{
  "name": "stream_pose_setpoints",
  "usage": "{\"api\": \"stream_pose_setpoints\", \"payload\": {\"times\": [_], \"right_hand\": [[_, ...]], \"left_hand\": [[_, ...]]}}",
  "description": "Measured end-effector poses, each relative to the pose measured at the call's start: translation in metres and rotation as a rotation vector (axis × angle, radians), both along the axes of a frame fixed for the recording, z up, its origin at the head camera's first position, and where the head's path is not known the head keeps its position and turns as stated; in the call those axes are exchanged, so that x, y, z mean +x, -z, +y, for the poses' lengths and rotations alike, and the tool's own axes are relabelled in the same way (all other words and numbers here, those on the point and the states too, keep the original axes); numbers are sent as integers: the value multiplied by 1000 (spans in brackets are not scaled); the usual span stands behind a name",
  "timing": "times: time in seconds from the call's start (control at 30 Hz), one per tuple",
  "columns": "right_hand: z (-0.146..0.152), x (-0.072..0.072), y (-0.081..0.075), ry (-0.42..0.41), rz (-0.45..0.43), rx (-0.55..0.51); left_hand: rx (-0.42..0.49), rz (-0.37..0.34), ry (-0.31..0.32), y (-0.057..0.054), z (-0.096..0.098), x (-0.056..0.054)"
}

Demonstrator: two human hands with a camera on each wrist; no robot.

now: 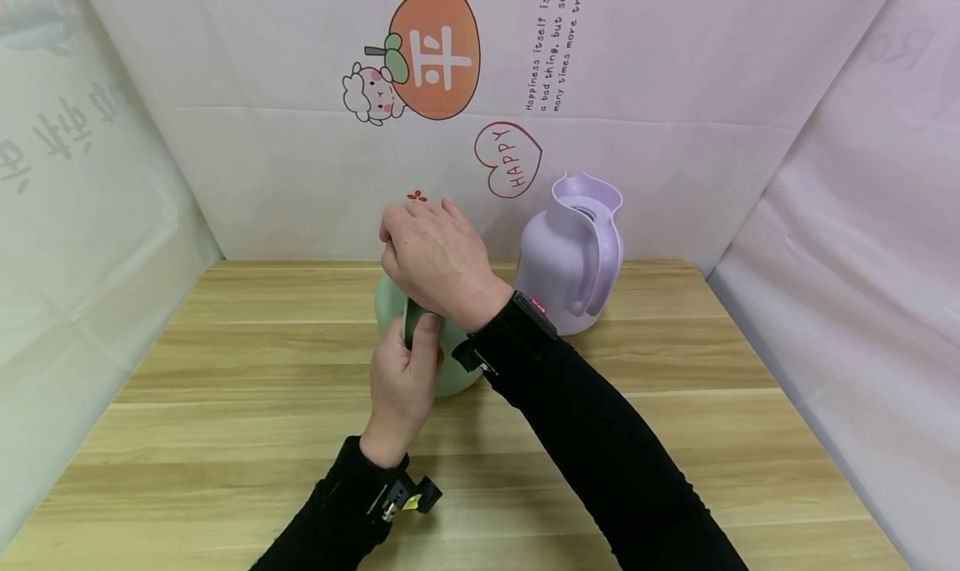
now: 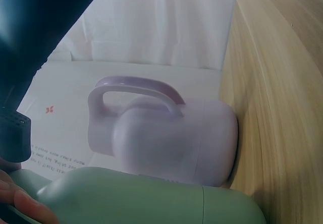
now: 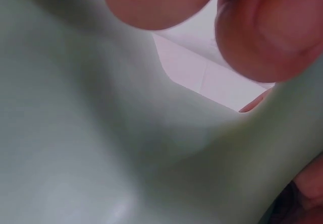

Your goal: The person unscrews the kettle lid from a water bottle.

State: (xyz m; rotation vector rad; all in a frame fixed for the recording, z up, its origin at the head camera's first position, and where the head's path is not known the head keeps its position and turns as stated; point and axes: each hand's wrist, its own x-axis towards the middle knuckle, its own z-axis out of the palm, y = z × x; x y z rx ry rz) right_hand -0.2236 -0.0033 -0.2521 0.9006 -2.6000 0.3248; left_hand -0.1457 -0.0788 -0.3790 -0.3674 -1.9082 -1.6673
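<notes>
A pale green thermos jug (image 1: 456,371) stands on the table, mostly covered by both hands in the head view. My left hand (image 1: 405,375) grips its handle, with the thumb lying along the near side. Over the jug's top is my right hand (image 1: 438,258), its fingers curled down at the mouth. In the right wrist view the fingertips (image 3: 272,37) are close against the green rim; whether a lid or stopper is under them is hidden. The left wrist view shows the green body (image 2: 141,196) lengthwise, with the bottom on the wood.
Just right of the green jug stands a lilac thermos jug (image 1: 551,262) with a flared spout and a loop handle, near my right forearm. The wood-grain table (image 1: 262,438) meets a printed white backdrop (image 1: 300,179) behind, with white sheets at both sides.
</notes>
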Motion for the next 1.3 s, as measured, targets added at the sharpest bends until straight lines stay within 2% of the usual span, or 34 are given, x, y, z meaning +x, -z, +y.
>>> {"api": "stream_pose_setpoints", "payload": {"times": [0.63,0.87,1.03,1.13,1.2,1.3], "right_hand": [[-2,0,-1,-61,9,-15],[-1,0,0,-77,59,-3],[-1,0,-4,-112,136,-17],[-4,1,-9,-50,143,-7],[-8,2,-12,36,73,18],[-14,3,-14,173,-78,63]], "left_hand": [[-2,16,7,0,0,-1],[-4,21,14,1,-1,-1],[-1,27,15,1,-1,-1],[-4,28,3,0,-1,0],[-8,21,-8,0,-1,0],[-9,10,-16,0,0,0]]}}
